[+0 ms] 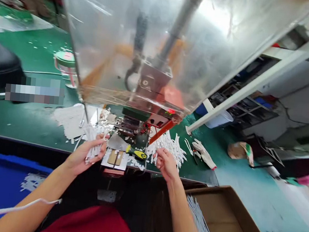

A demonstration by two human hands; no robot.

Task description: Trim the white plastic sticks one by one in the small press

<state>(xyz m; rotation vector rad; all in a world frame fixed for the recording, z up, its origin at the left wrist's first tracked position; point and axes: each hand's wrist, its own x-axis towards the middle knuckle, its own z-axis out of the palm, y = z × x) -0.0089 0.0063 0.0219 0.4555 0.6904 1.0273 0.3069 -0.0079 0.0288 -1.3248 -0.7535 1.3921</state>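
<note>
- While a bundle of slim white strips (94, 151) is clasped in the left hand (86, 154), its long axis is held steeply, near upright, with the lower ends pointed toward the body and the upper part leaned slightly left.
- The left forearm is extended from the lower left, the palm turned inward and the fingers curled around the bundle.
- The right forearm is angled up and leftward, and the fingers of the right hand (165, 162) are bent, thumb and index tips drawn close at the edge of a loose, fanned pile of white strips (172, 144); whether one is pinched cannot be told.
- Between the hands, a flat metal scraper with a yellow-and-black handle (128, 149) is laid crosswise, its blade pointed left.
</note>
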